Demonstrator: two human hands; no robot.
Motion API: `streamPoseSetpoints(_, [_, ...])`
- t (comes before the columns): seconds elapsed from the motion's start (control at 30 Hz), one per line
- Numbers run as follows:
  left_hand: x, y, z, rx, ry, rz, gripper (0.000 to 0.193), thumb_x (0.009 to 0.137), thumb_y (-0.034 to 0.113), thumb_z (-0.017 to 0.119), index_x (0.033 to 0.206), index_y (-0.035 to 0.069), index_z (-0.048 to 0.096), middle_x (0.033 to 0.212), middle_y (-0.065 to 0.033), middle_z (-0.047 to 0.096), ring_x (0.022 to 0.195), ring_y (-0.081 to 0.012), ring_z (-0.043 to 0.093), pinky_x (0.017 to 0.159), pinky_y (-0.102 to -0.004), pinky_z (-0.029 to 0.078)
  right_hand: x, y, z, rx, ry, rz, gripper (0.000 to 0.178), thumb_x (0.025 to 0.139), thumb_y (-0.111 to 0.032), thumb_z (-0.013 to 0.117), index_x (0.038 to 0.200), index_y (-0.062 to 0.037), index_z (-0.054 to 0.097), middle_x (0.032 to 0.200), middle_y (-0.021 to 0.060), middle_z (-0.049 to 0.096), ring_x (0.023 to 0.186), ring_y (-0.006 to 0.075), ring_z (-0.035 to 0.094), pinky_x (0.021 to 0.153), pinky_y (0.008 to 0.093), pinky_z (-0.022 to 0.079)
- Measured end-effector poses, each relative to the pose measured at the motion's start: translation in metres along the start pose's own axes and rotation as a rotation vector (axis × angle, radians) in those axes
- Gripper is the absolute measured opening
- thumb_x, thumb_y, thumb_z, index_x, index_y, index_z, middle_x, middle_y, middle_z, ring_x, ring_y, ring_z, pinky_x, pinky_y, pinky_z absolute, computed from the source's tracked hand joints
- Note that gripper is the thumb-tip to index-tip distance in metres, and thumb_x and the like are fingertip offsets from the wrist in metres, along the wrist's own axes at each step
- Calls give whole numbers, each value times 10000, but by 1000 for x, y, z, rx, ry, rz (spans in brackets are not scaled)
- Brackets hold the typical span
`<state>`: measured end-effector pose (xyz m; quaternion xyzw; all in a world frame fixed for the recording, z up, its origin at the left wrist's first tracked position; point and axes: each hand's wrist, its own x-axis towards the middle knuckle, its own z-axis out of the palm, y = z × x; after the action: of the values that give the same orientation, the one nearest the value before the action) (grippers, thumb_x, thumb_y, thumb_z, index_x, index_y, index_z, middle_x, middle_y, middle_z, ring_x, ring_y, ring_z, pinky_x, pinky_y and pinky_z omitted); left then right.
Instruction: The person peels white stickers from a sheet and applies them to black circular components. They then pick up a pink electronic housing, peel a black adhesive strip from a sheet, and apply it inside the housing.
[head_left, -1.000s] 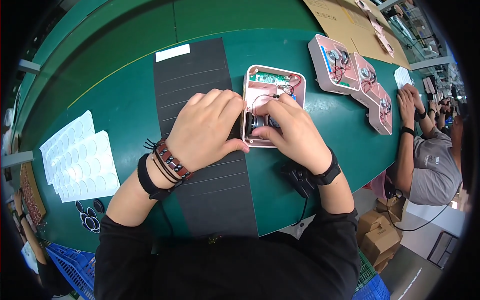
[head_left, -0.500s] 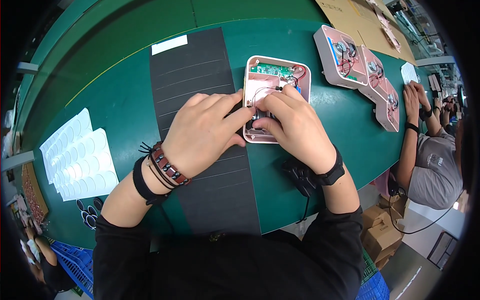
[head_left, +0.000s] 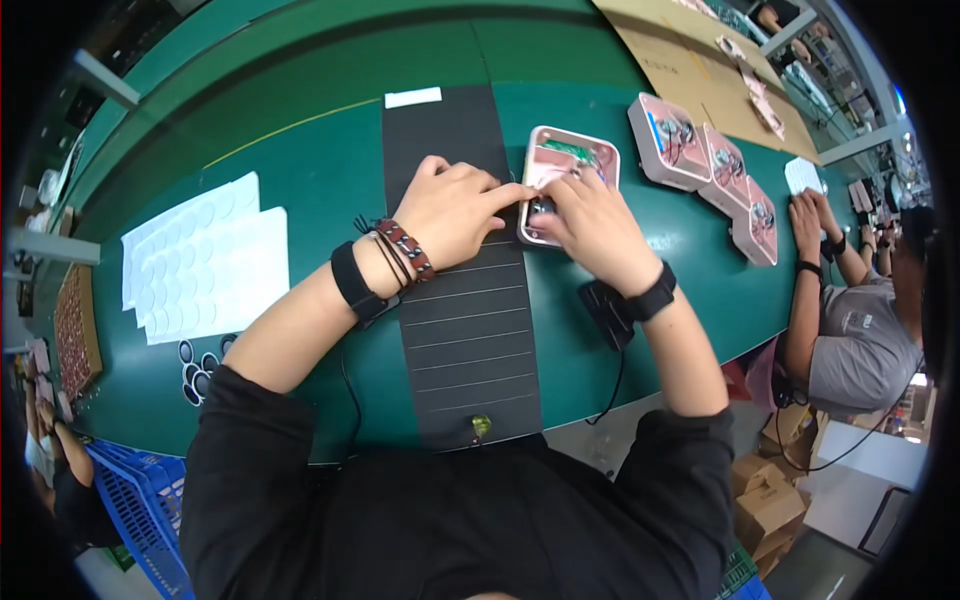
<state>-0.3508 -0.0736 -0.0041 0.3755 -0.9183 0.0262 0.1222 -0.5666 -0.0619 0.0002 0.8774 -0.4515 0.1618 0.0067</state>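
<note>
Head view: rests open left hand (head_left: 450,212) against rounded pink plastic housing (head_left: 547,168) on green tabletop (head_left: 738,305), curls right hand (head_left: 600,230) inside with any grip hidden, could skid it by pushing unevenly.

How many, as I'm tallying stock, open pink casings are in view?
4: one casing at the right hand; three further right: far casing, middle casing and near casing. Others may be hidden.

Head-worn fisheye view, facing down, close over hands (head_left: 450,212) and table (head_left: 330,185)
</note>
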Motion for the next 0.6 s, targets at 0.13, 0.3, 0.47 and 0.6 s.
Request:
streamPoseSetpoints(0.13, [-19, -35, 10, -93, 82, -177, 644, 786, 394, 684, 1344, 144, 483, 1298, -141, 532, 1199, -271, 515, 985, -425, 384, -20, -20, -5, -24, 99, 8, 512, 708, -322, 749, 1082, -42, 540, 1037, 70, 578, 965, 285, 522, 789, 392, 433])
streamPoseSetpoints(0.3, [-49, -31, 7, 54, -78, -169, 739, 742, 491, 709, 1345, 129, 484, 1383, -145, 465, 1266, -295, 456, 1025, -423, 367, -12, 9, 1, -318, 13, 141, 651, 673, -351, 765, 1194, -52, 513, 1130, 71, 542, 1045, 286, 509, 815, 394, 432])
streamPoseSetpoints(0.47, [-73, -8, -23, 52, -330, -157, 718, 720, 483, 731, 1296, 107, 525, 1375, -133, 477, 1243, -283, 469, 996, -401, 401, 55, -3, 3, -310, 250, -39, 436, 739, -189, 728, 1133, -85, 574, 1084, 63, 553, 1034, 281, 521, 813, 394, 449])
streamPoseSetpoints(0.6, [-35, -28, -16, -103, -145, -310, 726, 688, 489, 750, 1255, 83, 548, 1350, -99, 501, 1158, -256, 507, 948, -370, 441, 108, -10, 41, -62, 94, -206, 289, 782, -76, 659, 1066, -113, 618, 1046, 58, 561, 991, 275, 548, 791, 382, 467])
